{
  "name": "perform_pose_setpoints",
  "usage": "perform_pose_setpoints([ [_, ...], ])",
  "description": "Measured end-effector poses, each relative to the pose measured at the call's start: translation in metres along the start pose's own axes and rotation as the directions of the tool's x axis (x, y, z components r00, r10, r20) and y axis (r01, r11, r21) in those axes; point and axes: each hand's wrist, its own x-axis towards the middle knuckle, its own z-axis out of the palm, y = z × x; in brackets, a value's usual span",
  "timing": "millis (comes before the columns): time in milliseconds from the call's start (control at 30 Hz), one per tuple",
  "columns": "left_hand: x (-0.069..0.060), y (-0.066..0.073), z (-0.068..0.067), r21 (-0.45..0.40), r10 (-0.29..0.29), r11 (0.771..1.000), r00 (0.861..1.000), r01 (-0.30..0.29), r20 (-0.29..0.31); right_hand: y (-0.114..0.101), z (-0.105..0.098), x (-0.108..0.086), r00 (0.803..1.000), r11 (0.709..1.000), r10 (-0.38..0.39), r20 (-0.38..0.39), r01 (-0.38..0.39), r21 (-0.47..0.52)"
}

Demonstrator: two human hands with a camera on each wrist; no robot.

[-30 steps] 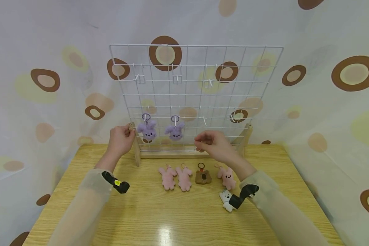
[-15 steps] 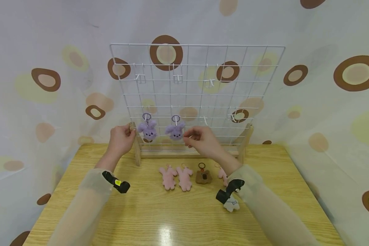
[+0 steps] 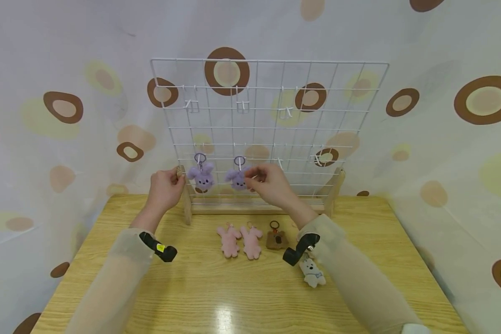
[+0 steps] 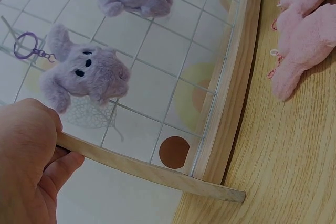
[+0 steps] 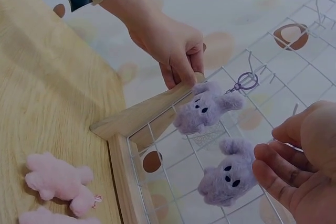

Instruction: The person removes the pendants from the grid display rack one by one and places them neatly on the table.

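Note:
My left hand (image 3: 165, 188) grips the top of the wooden side post (image 4: 147, 169) at the left end of a white wire grid rack (image 3: 267, 61). Two purple plush rabbit keychains hang by their rings from hooks low on the grid. The left rabbit (image 3: 203, 180) hangs beside my left hand. At the second rabbit (image 5: 231, 177), my right hand (image 3: 272, 183) has its fingertips against or very near the plush's right side. Thumb and fingers of that hand are loosely bent and apart, with no grip visible. In the head view, they cover part of this rabbit.
On the table (image 3: 192, 297) before the rack lie two pink plush keychains (image 3: 229, 242), a brown bear keychain (image 3: 277, 240) and a white plush dog (image 3: 312, 273). My right wrist hides another pink one. Bare white hooks (image 3: 287, 112) stick out from the grid.
My right hand has moved left and slightly up, from beside a bare lower hook to the second purple rabbit. The left hand stays on the post.

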Motion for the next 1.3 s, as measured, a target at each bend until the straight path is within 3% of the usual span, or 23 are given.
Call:
perform_pose_setpoints([
  [333,-0.001,0.003,0.002,-0.024,-0.023,0.999,1.0,0.023,0.014,0.002,0.008,0.015,0.986,0.996,0.094,-0.14,-0.095,0.002],
  [600,-0.002,0.006,0.002,-0.037,-0.045,0.998,0.999,0.046,0.024,0.003,0.012,0.021,0.982,0.993,0.101,-0.157,-0.091,0.074],
  [833,-0.001,0.006,0.001,-0.022,-0.024,0.999,1.0,0.024,0.006,0.004,0.017,0.024,0.978,0.992,0.1,-0.184,-0.084,0.092],
  [1033,-0.001,0.004,0.001,-0.012,-0.014,1.0,1.0,0.014,0.003,0.003,0.02,0.027,0.974,0.981,0.126,-0.189,-0.094,0.17],
  [1300,0.0,0.003,0.0,-0.003,-0.004,1.0,1.0,0.004,-0.01,0.003,0.021,0.031,0.979,0.976,0.105,-0.173,-0.069,0.207],
])
